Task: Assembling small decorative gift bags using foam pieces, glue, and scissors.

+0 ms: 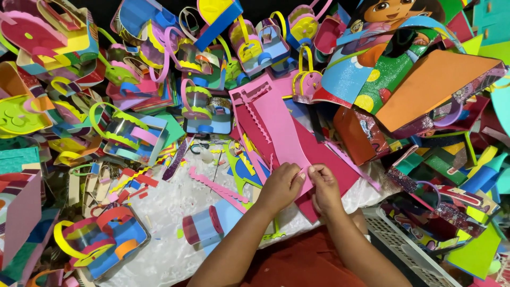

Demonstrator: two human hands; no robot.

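Observation:
My left hand point(280, 187) and my right hand point(324, 186) meet at the near edge of a stack of pink and dark red foam sheets point(276, 127). Both pinch the bottom edge of a pink sheet, fingertips almost touching. The sheets slant up and left from my hands, with scalloped cut-outs along one side. A pink scalloped strip point(215, 186) lies on the white cloth point(170, 212) left of my left hand.
Several small foam baskets with looped handles point(127, 133) crowd the back and left. A blue and red foam piece point(204, 226) lies near my left forearm. An orange foam box point(430, 85) and glittery sheets pile up at right. A white plastic crate point(404, 244) sits at lower right.

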